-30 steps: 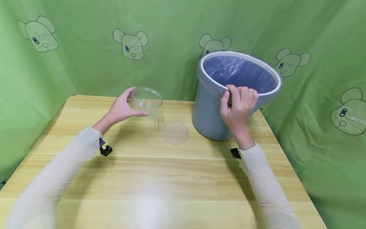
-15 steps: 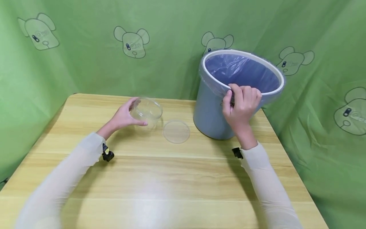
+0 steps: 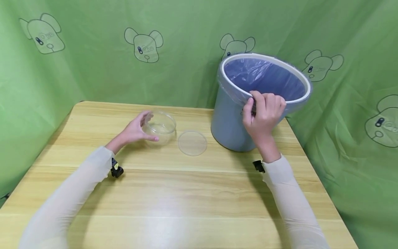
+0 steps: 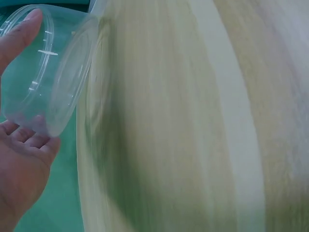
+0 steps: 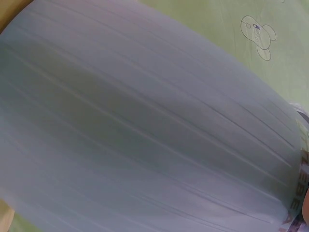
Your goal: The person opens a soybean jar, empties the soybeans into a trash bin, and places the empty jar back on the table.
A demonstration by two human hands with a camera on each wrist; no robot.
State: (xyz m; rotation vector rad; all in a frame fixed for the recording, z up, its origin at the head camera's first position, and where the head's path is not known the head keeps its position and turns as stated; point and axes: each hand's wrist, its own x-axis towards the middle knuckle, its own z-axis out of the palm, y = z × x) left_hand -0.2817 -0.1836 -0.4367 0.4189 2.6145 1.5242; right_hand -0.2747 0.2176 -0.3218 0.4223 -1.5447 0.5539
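A clear round plastic tub [image 3: 161, 126] is at the back left of the table in the head view, its mouth upward. My left hand [image 3: 136, 128] holds its side, thumb in front and fingers behind. In the left wrist view the tub [image 4: 53, 67] sits between thumb and fingers, its base close to the tabletop; whether it touches is hard to tell. A flat clear round lid [image 3: 192, 143] lies just right of the tub. My right hand [image 3: 263, 112] grips the near rim of a grey-blue trash bin [image 3: 228, 119]; the bin's ribbed wall [image 5: 145, 121] fills the right wrist view.
A transparent bag [image 3: 258, 71] lines the bin and folds over its white rim. The wooden table [image 3: 192, 197] ends at a green curtain [image 3: 186, 52] printed with mouse-like heads. Black straps [image 3: 116, 169] show at both wrists.
My left hand has lowered the tub toward the tabletop, and the tub has levelled out. My right hand stays on the bin's rim. The head view has shifted slightly.
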